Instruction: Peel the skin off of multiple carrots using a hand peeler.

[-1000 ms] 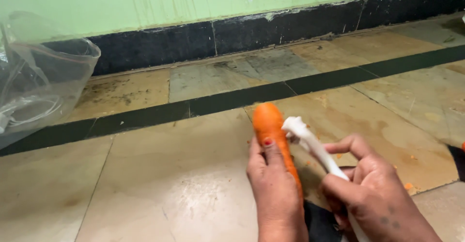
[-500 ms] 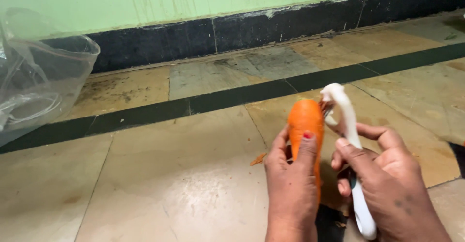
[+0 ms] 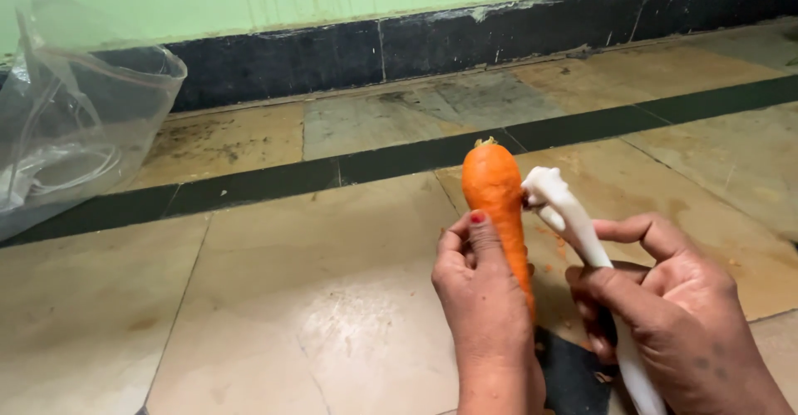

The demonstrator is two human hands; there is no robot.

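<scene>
My left hand (image 3: 485, 299) grips an orange carrot (image 3: 495, 195) around its lower half, holding it upright with the stem end pointing away from me. My right hand (image 3: 673, 315) is closed around the handle of a white peeler (image 3: 573, 224). The peeler's head rests against the right side of the carrot, near its top. The carrot's tip is hidden behind my left hand.
A clear plastic bag (image 3: 75, 108) sits at the far left on the tiled floor (image 3: 316, 299). A dark strip (image 3: 399, 162) crosses the tiles, and a green wall with a black skirting (image 3: 416, 45) runs behind. Small orange peel bits (image 3: 557, 245) lie below the peeler.
The carrot and both hands have shifted slightly left. The peeler head has come down from above the carrot's top and now lies against its upper right side.
</scene>
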